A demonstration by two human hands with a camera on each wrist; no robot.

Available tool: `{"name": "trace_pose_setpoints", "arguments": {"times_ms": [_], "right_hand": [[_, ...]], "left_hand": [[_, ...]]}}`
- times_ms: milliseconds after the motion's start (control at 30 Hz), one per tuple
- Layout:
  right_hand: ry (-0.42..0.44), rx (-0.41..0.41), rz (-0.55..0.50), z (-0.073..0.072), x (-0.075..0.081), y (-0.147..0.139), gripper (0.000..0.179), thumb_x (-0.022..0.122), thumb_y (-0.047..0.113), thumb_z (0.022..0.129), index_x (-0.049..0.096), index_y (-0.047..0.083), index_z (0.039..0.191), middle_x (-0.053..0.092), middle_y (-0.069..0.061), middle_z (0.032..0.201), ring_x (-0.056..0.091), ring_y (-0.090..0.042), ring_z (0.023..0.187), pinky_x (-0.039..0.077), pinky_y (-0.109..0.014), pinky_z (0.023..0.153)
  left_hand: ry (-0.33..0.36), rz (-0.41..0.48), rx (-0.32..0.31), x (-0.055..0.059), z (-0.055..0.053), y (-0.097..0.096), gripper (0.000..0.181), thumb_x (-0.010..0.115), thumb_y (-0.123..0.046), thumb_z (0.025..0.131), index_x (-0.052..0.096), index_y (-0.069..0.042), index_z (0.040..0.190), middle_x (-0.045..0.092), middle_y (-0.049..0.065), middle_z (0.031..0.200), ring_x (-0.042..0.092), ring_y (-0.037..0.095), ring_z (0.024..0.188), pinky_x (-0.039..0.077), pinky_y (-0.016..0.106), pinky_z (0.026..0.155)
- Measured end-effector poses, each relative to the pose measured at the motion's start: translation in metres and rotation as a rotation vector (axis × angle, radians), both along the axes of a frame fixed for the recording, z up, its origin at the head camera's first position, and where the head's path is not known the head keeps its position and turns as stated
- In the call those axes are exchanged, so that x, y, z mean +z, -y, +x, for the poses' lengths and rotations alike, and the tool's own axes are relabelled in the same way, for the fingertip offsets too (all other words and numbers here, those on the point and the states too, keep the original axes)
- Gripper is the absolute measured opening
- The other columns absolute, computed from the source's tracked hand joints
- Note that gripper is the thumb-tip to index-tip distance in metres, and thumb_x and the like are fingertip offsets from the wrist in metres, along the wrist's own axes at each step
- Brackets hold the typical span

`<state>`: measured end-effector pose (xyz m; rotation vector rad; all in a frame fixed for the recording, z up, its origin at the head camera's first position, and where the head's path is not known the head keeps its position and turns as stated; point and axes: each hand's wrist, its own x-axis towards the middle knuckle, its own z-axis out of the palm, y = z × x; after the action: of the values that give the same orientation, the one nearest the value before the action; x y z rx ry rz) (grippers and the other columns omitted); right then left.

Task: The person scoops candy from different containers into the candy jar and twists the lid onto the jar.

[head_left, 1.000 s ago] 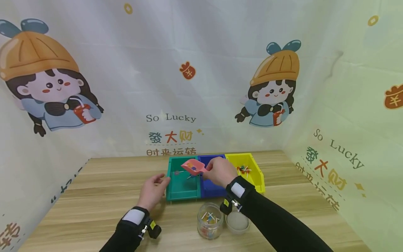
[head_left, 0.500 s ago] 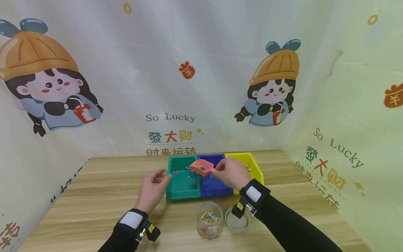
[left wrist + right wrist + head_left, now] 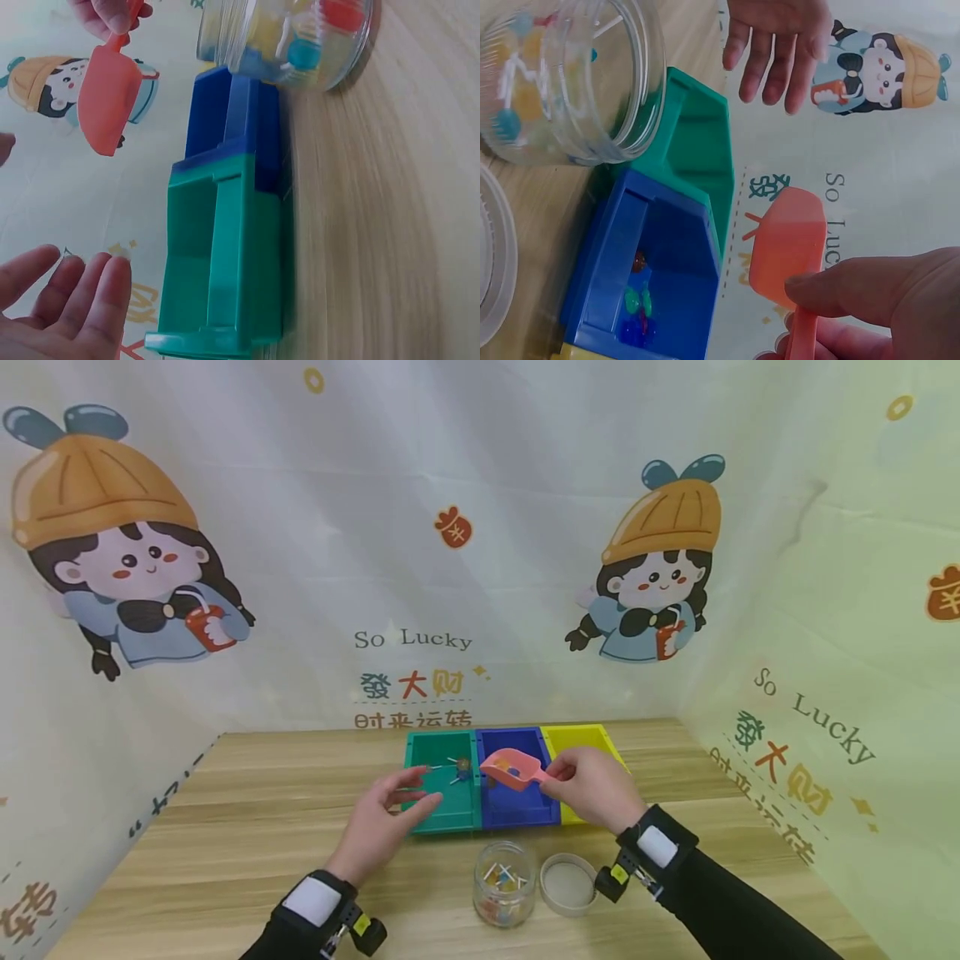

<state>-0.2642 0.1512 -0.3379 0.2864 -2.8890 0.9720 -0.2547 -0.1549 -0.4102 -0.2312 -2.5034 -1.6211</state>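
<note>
Head: my right hand pinches the scoop over the blue bin, shifted toward three o'clock from above the green bin; "So Lucky" lettering at eleven. Left wrist: my left hand holds nothing, scoop at twelve. Right wrist: jar at ten.

Head cam: up high, faces fwd & down, farthest back; backdrop at 12 o'clock, table at 6. It catches L wrist cam at 7 & R wrist cam at 5. L wrist view: low, close, rolled sideways, table at 3 o'clock, jar v. near at 1. R wrist view: also close, rolled opp. way, table at 9, jar at 10. Both share green bin, blue bin, scoop w/ head view.
</note>
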Motion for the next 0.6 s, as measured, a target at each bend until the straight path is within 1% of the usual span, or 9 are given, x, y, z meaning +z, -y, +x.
{"name": "trace_pose_setpoints", "arguments": {"times_ms": [67, 200, 400, 500, 600], "right_hand": [[-0.006, -0.002, 0.003, 0.004, 0.0, -0.005, 0.014, 0.084, 0.02, 0.098, 0.081, 0.007, 0.103, 0.069, -0.003, 0.085, 0.057, -0.021, 0.076, 0.044, -0.029, 0.063], [-0.011, 0.003, -0.004, 0.01, 0.0, -0.014, 0.014, 0.084, 0.02, 0.098, 0.081, 0.007, 0.104, 0.07, -0.003, 0.086, 0.058, -0.021, 0.078, 0.046, -0.03, 0.065], [-0.032, 0.002, 0.001, 0.016, -0.001, -0.023, 0.014, 0.085, 0.019, 0.097, 0.081, 0.007, 0.103, 0.07, -0.003, 0.085, 0.058, -0.02, 0.077, 0.048, -0.03, 0.065], [-0.029, -0.004, 0.004, 0.018, -0.002, -0.026, 0.014, 0.085, 0.019, 0.097, 0.081, 0.007, 0.103, 0.07, -0.002, 0.086, 0.058, -0.02, 0.077, 0.05, -0.03, 0.066], [-0.025, -0.003, 0.008, 0.021, -0.004, -0.029, 0.014, 0.085, 0.02, 0.097, 0.082, 0.008, 0.103, 0.07, -0.001, 0.086, 0.059, -0.019, 0.078, 0.051, -0.031, 0.067]], "left_hand": [[0.01, 0.024, -0.042, 0.0, 0.002, -0.004, 0.065, 0.08, -0.039, 0.101, 0.059, -0.011, 0.157, 0.061, 0.012, 0.159, 0.066, 0.031, 0.138, 0.054, 0.056, 0.116], [0.033, 0.082, -0.106, -0.002, 0.007, -0.011, 0.066, 0.083, -0.03, 0.1, 0.058, -0.008, 0.157, 0.06, 0.014, 0.16, 0.064, 0.034, 0.141, 0.057, 0.051, 0.115], [0.091, 0.142, -0.171, -0.006, 0.016, -0.023, 0.069, 0.086, -0.028, 0.097, 0.058, -0.008, 0.157, 0.059, 0.017, 0.16, 0.061, 0.038, 0.143, 0.06, 0.046, 0.112], [0.115, 0.139, -0.228, -0.009, 0.02, -0.028, 0.074, 0.087, -0.028, 0.096, 0.054, -0.004, 0.159, 0.056, 0.021, 0.161, 0.057, 0.042, 0.147, 0.057, 0.049, 0.116], [0.141, 0.111, -0.293, -0.013, 0.023, -0.034, 0.083, 0.089, -0.03, 0.095, 0.049, -0.001, 0.161, 0.053, 0.024, 0.162, 0.053, 0.045, 0.15, 0.051, 0.055, 0.121]]}}
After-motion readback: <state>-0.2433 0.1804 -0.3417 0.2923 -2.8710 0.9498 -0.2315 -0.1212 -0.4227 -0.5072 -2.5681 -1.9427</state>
